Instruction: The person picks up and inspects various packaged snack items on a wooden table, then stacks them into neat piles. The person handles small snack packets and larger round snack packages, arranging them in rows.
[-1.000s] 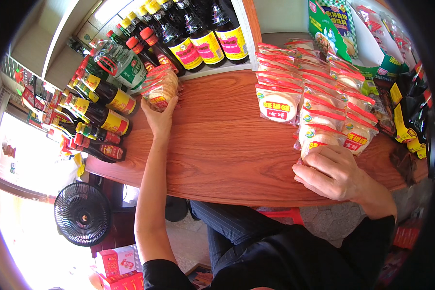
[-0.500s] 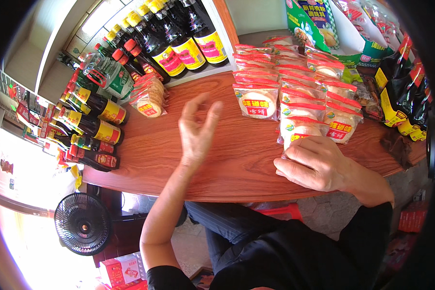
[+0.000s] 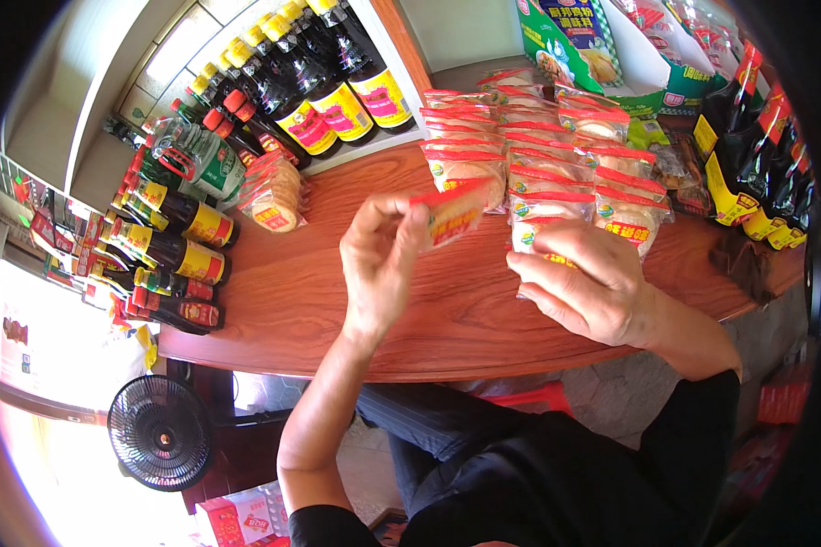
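My left hand (image 3: 372, 264) is raised over the middle of the table, its thumb and fingers pinching the red top corner of a clear cracker packet (image 3: 456, 217). This packet hangs tilted in front of the left row of similar packets (image 3: 452, 146). To the right, my right hand (image 3: 593, 287) is closed at the front of the middle row, its curled fingers on the front cracker packet (image 3: 526, 235) and covering much of it. Another row of packets (image 3: 622, 214) stands just beyond that hand. At the far left is a smaller leaning row of cracker packets (image 3: 274, 210).
Dark sauce bottles (image 3: 379, 96) fill a shelf at the back, and more bottles (image 3: 187, 246) lie on the left side. A green carton (image 3: 561, 55) and black-capped bottles (image 3: 766, 164) stand at the right. A black fan (image 3: 160, 433) is below the curved wooden table (image 3: 292, 301).
My left hand, open and bare before, has moved right and now grips a cracker packet. My right hand has shifted slightly up and stays at the front packet.
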Demonstrator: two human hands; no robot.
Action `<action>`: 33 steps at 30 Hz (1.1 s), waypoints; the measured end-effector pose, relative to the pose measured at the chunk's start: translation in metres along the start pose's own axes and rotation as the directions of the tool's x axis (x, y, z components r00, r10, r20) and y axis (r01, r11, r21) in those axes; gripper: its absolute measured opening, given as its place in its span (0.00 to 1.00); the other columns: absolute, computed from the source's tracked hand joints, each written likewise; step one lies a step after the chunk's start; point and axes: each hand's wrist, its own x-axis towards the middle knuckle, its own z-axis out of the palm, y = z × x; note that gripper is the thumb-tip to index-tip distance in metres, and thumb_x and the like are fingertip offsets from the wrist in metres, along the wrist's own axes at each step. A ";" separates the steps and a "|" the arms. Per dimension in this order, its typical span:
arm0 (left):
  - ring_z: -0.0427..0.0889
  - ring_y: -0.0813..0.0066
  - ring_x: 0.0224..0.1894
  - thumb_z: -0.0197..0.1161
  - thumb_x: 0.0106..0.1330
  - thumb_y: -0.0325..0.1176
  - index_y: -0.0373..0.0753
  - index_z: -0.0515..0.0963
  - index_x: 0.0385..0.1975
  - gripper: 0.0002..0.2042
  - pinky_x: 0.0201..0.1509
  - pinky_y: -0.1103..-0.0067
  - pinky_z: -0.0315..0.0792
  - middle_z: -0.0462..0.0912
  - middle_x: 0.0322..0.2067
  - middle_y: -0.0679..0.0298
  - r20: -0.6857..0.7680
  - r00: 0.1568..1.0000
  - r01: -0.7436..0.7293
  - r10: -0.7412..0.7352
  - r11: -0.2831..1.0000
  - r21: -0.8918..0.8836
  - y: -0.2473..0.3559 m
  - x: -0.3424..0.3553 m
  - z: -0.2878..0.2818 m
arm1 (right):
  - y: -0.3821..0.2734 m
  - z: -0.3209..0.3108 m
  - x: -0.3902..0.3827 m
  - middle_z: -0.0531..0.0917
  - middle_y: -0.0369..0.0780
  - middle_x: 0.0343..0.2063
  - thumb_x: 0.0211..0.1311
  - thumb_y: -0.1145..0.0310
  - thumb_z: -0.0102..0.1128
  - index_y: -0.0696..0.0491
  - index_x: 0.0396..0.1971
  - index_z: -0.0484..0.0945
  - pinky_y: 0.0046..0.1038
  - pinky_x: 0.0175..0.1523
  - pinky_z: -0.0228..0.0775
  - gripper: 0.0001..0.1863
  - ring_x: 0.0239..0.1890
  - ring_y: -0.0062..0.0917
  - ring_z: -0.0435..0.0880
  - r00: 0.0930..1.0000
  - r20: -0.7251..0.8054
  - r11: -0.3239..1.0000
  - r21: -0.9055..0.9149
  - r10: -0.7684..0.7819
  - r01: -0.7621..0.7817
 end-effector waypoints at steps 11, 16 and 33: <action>0.84 0.63 0.38 0.64 0.64 0.19 0.33 0.75 0.39 0.07 0.45 0.72 0.76 0.85 0.36 0.51 0.326 0.877 -0.450 0.352 0.840 0.303 0.056 -0.052 0.013 | -0.014 -0.002 0.009 0.78 0.41 0.32 0.50 0.78 0.73 0.58 0.34 0.77 0.31 0.36 0.72 0.14 0.34 0.32 0.80 0.962 0.158 0.868 0.415 0.225 -0.271; 0.82 0.64 0.43 0.67 0.62 0.20 0.30 0.74 0.44 0.12 0.49 0.72 0.74 0.83 0.41 0.51 0.126 0.926 -0.376 0.355 0.851 0.366 0.034 -0.074 0.018 | -0.016 -0.002 0.008 0.79 0.42 0.29 0.54 0.81 0.69 0.58 0.30 0.74 0.28 0.35 0.71 0.10 0.30 0.30 0.80 0.946 0.148 0.821 0.470 0.287 -0.323; 0.76 0.54 0.55 0.79 0.45 0.30 0.29 0.61 0.64 0.45 0.59 0.64 0.72 0.74 0.54 0.47 0.065 0.867 -0.392 0.494 0.595 0.701 0.022 -0.064 0.020 | -0.019 -0.004 0.007 0.81 0.44 0.32 0.52 0.78 0.70 0.60 0.37 0.80 0.28 0.33 0.73 0.12 0.29 0.30 0.81 0.983 0.021 0.902 0.393 0.185 -0.178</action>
